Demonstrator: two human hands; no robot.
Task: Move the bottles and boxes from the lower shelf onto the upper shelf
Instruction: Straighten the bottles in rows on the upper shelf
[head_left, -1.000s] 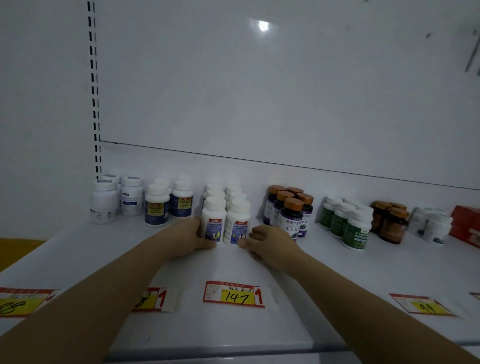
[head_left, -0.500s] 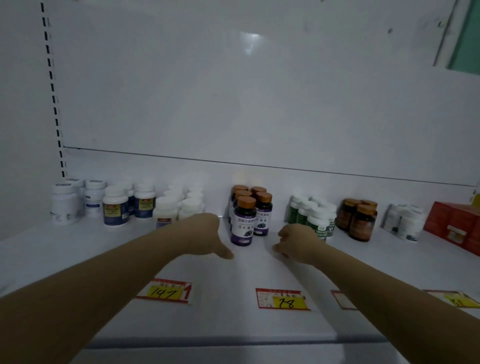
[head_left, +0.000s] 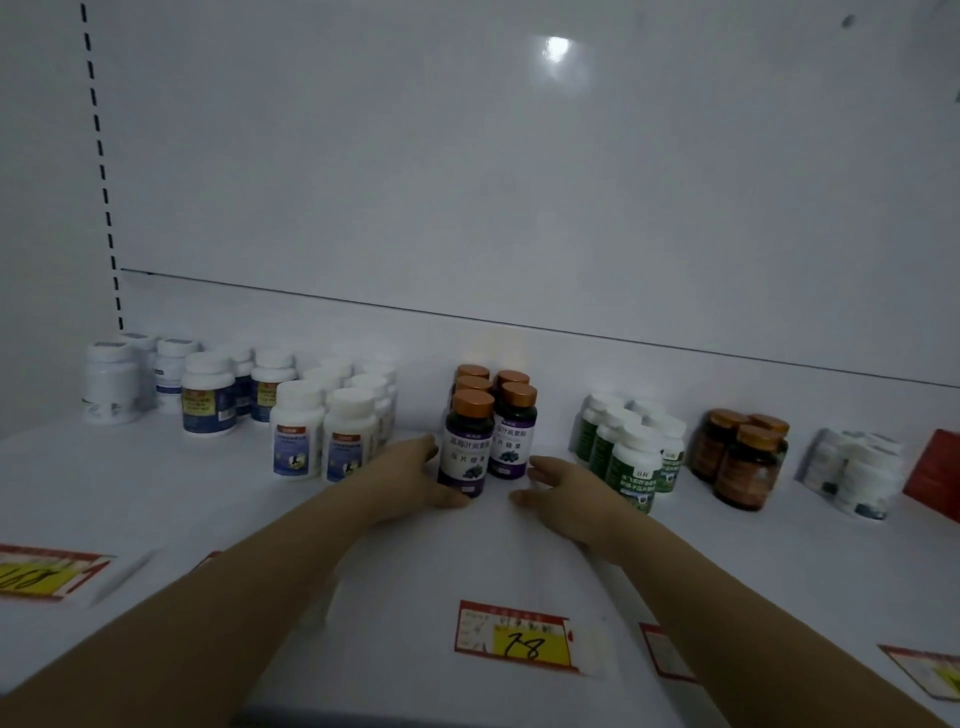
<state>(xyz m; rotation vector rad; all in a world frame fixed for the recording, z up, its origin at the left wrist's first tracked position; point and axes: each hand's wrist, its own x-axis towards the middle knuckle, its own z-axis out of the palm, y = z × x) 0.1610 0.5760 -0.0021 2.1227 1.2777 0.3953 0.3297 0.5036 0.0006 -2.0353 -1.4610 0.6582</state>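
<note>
Shifted rightward off white-capped bottles (head_left: 322, 436) to purple-label bottles (head_left: 466, 457), standing mid-shelf (head_left: 156, 499). Left hand (head_left: 415, 480) lay fingers-straight against cluster's left side; right hand (head_left: 563, 491) spread just right, gripping nothing. Judged: this group's turn for squaring up.

A red-and-yellow price tag marked 78 (head_left: 511, 638) lies front centre; similar tags sit far left (head_left: 36, 571) and far right (head_left: 930, 675). A white back panel (head_left: 519, 182) shows a light glare (head_left: 556, 49), and a slotted strip (head_left: 101, 171) runs beside it at left.
</note>
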